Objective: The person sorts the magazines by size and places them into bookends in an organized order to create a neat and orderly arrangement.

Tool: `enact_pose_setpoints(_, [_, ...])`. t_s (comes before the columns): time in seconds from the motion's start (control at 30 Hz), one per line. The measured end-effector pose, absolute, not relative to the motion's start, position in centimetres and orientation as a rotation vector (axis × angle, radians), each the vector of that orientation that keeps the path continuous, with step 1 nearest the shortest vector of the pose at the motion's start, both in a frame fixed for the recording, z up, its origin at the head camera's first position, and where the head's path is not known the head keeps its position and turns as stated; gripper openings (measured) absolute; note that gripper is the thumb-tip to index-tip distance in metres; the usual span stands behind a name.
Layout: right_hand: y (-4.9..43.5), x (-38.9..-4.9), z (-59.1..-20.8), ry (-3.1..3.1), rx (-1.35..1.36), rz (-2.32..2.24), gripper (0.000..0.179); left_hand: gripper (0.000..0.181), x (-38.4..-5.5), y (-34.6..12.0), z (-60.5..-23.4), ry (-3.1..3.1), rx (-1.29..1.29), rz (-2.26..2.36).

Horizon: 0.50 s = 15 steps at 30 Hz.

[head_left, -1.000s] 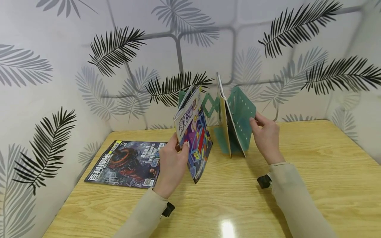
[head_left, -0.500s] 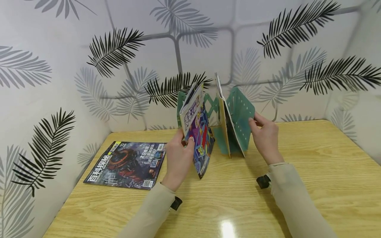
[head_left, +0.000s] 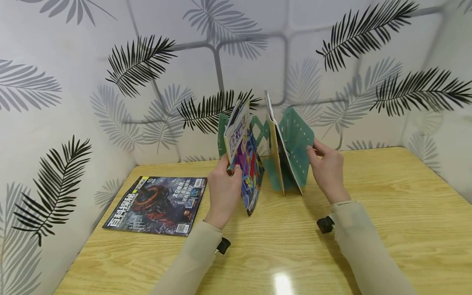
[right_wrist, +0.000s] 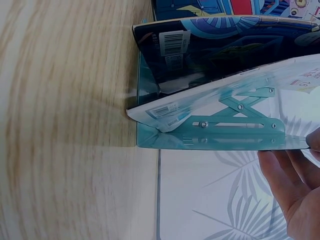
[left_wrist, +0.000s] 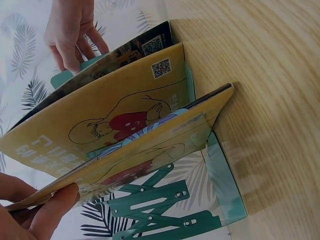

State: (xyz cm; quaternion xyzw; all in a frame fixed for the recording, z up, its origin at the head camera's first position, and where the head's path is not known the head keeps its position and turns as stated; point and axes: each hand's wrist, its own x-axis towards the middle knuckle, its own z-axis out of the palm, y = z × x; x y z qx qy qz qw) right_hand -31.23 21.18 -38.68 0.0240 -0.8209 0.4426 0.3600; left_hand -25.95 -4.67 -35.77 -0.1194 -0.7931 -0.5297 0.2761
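Note:
In the head view my left hand (head_left: 225,192) grips a magazine (head_left: 248,162) with a colourful purple cover by its near edge, thumb on the cover. The magazine is upright and tilted; its yellow back (left_wrist: 145,162) shows in the left wrist view. My right hand (head_left: 327,170) pinches the edge of the right end plate of a green expandable book rack (head_left: 299,141), fingers behind and thumb in front, also seen in the right wrist view. Between the held magazine and that plate, other magazines (head_left: 276,143) stand leaning in the rack, their lower edges spread apart.
A dark magazine (head_left: 156,205) lies flat on the left of the wooden table (head_left: 280,241). Behind the rack rises a wall (head_left: 250,73) with a leaf pattern. The rack's crossed green bars (left_wrist: 150,210) stretch between its end plates.
My left hand has carried the purple magazine rightward and a little away from me, in toward the rack. My right hand keeps its hold on the end plate.

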Motion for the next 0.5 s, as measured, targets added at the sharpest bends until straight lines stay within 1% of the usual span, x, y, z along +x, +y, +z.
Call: enact_pose_setpoints(0.5, [21.2, -31.3, -38.6, -2.115, 0.055, 1.128, 0.033, 0.033, -27.7, -3.8, -36.1, -2.132, -0.268, -1.399])
